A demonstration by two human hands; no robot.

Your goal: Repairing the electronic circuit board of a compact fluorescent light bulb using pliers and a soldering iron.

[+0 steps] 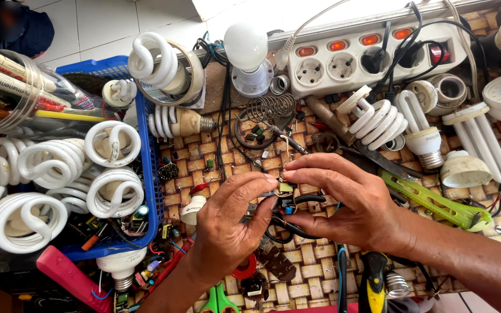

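A person's two bare hands meet above the middle of a cluttered woven worktop (320, 255). The left hand (227, 232) and right hand (343, 203) both pinch a small circuit board (286, 188) between thumb and fingertips, fingers closed on it from either side. The board bears small yellow and blue parts and is held just above the mat. To the left, a blue plastic basket (152, 174) is filled with white spiral lamp tubes (114, 191). Behind the hands, a white power strip (372, 55) lies with black plugs in it, beside a round white bulb (246, 46). More spiral lamps (378, 122) lie to the right, near a green-handled tool (436, 200).
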